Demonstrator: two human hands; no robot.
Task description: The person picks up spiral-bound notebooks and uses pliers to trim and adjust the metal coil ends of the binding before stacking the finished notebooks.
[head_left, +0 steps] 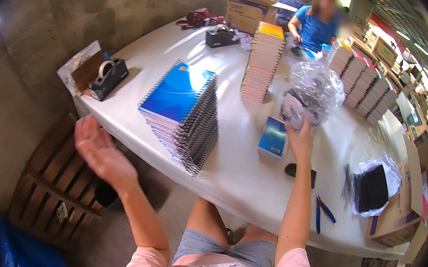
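Observation:
My left hand [100, 148] is raised off the table's left front edge, its fingers stretched out and holding nothing. My right hand [300, 139] reaches over the table, fingers bent at the near edge of a grey-and-white printed piece [293, 109]; what they grip is partly hidden. Crumpled clear plastic [317, 84] lies against that piece. Just left of the right hand sits a small stack of blue-covered notebooks [274, 136]. A tall stack of blue spiral notebooks [181, 93] stands between my hands, its black coils to the right.
Two tape dispensers [108, 79] [222, 37] stand left and far. Taller notebook stacks [262, 62] [362, 84] rise behind. Blue-handled pliers [323, 215], a black object [300, 174] and black binding coils [371, 188] lie at right. A person [318, 27] is across the table.

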